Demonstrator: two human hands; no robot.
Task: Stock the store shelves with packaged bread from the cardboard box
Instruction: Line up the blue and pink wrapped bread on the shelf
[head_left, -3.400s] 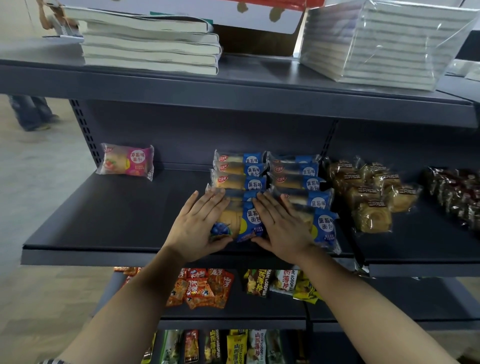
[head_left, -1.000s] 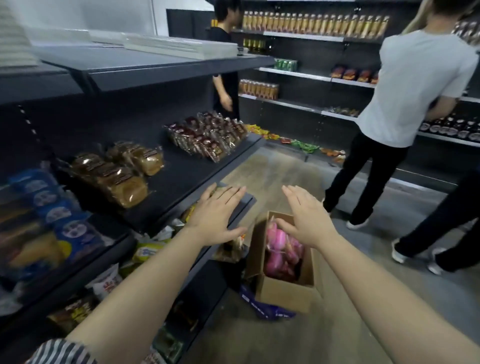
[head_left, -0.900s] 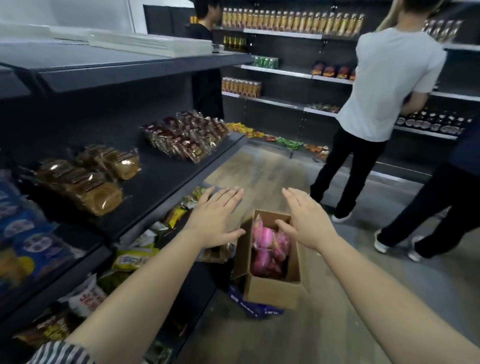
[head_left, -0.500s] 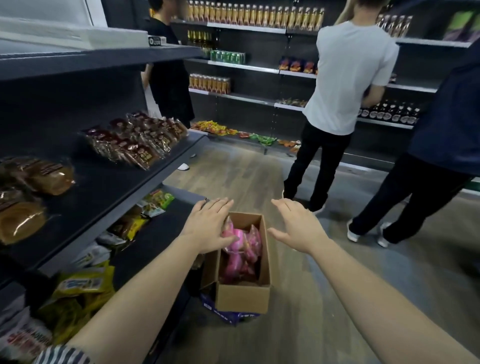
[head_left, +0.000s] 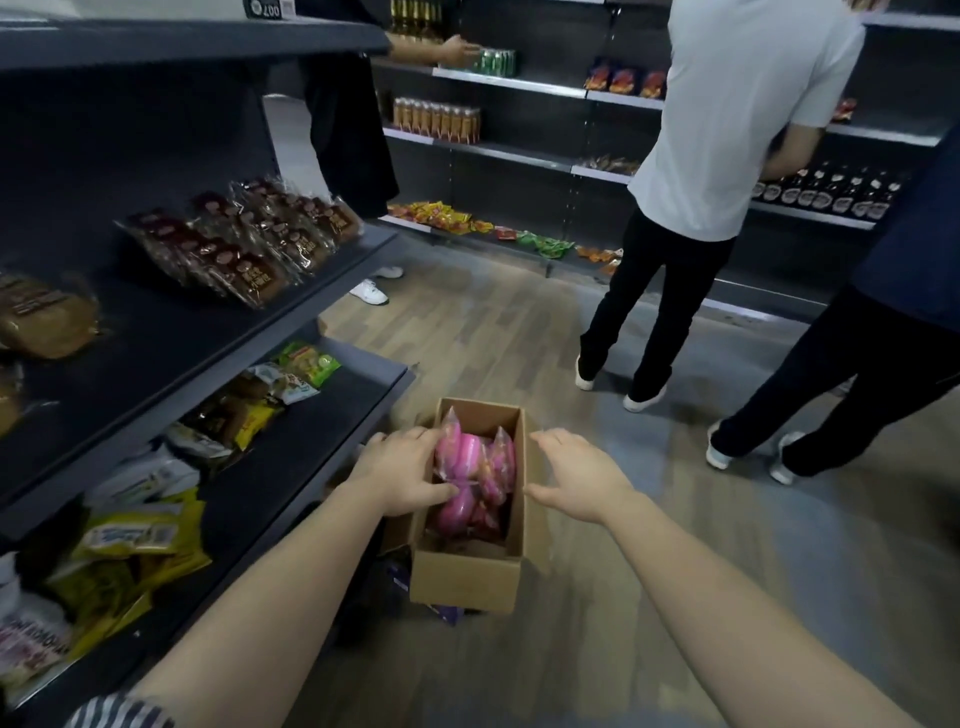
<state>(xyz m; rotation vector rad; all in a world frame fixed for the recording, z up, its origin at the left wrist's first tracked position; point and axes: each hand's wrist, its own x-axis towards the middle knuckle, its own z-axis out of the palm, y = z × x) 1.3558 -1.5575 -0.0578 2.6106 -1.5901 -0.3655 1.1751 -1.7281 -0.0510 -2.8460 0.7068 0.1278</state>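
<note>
An open cardboard box (head_left: 466, 578) stands on the wooden floor by the foot of the dark shelf unit. Several pink bread packs (head_left: 470, 460) stand upright inside it. My left hand (head_left: 400, 475) reaches in over the box's left wall, fingers and thumb touching the nearest pink pack without closing round it. Just outside the box's right wall hovers my right hand (head_left: 576, 483), fingers spread and holding nothing. On the middle shelf (head_left: 171, 338) to my left lie dark brown bread packs (head_left: 244, 244) and round golden breads (head_left: 44, 322).
The lower shelf (head_left: 311, 431) holds yellow and green snack bags. A person in a white shirt (head_left: 727, 156) and one in dark clothes (head_left: 883, 338) stand in the aisle to the right, a third in black (head_left: 348, 130) at the shelf end. A purple bag (head_left: 447, 613) lies under the box.
I have turned from the blue bread rows on the shelf to the box on the floor. Both hands came down to it, and the left now touches a pink pack.
</note>
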